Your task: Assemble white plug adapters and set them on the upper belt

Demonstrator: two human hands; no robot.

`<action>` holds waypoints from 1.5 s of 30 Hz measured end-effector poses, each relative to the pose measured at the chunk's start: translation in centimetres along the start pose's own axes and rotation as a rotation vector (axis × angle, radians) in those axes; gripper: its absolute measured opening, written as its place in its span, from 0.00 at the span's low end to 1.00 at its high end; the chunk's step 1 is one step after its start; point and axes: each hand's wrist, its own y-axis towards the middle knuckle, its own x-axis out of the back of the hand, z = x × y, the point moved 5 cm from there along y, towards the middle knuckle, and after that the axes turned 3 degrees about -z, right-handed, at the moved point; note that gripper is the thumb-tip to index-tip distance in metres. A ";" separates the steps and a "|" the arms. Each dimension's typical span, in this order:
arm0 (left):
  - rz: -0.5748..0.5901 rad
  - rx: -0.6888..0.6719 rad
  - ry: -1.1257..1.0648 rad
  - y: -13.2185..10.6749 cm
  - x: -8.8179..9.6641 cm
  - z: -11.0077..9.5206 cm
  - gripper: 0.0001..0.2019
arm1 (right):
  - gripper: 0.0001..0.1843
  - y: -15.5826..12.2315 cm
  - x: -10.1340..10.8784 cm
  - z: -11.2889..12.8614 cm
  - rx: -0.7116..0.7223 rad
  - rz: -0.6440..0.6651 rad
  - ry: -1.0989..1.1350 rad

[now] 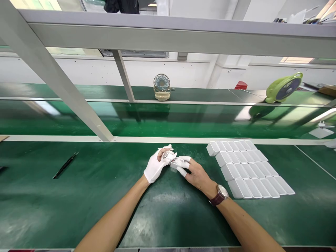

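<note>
Bare forearms (pixel 115 213) cross a glossy green bench (pixel 47 213), white wall (pixel 194 75) beyond.

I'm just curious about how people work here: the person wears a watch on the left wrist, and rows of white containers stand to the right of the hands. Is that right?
Not quite: the head view shows the watch on the right wrist, just behind the right hand. The rows of white containers to the right are as you said.

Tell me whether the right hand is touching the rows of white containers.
Apart: the head view shows bare green tabletop between the right hand and the white containers.
</note>
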 end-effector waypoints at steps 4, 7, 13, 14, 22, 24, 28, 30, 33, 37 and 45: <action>0.005 0.004 -0.030 0.1 0.2 0.1 0.23 | 0.18 -0.2 -0.4 -0.2 -0.028 0.040 -0.009; -0.009 -0.029 -0.019 0.2 0.3 0.4 0.25 | 0.16 -0.1 -0.4 -0.4 -0.142 0.015 0.151; 0.013 -0.127 0.167 -0.6 -1.7 0.3 0.45 | 0.18 -0.3 -1.2 -2.2 -0.801 -0.227 1.065; 0.029 -0.153 0.255 -0.9 -2.2 0.0 0.45 | 0.19 -0.4 -1.3 -2.1 -0.859 -0.230 1.162; 0.075 -0.257 0.698 -1.7 -3.1 -2.2 0.23 | 0.16 -0.3 -1.9 -0.7 -0.928 -0.126 1.364; 0.089 -0.254 0.716 -1.7 -3.1 -2.1 0.22 | 0.16 -0.2 -2.0 -0.6 -0.936 -0.121 1.368; 0.085 -0.259 0.696 -1.7 -2.9 -1.7 0.30 | 0.16 -0.2 -2.2 -0.5 -0.946 -0.105 1.352; 0.084 -0.261 0.676 -1.7 -2.7 -1.4 0.36 | 0.16 -0.3 -2.3 -0.6 -0.943 -0.101 1.338; 0.083 -0.267 0.669 -1.7 -2.6 -1.1 0.39 | 0.17 -0.4 -2.3 -0.7 -0.929 -0.088 1.301; 0.088 -0.278 0.700 -1.7 -2.6 -1.0 0.40 | 0.21 -0.5 -2.3 -0.7 -0.906 -0.052 1.200; 0.112 -0.281 0.702 -1.5 -2.5 -0.5 0.42 | 0.20 -0.7 -2.2 -1.6 -0.828 -0.106 1.068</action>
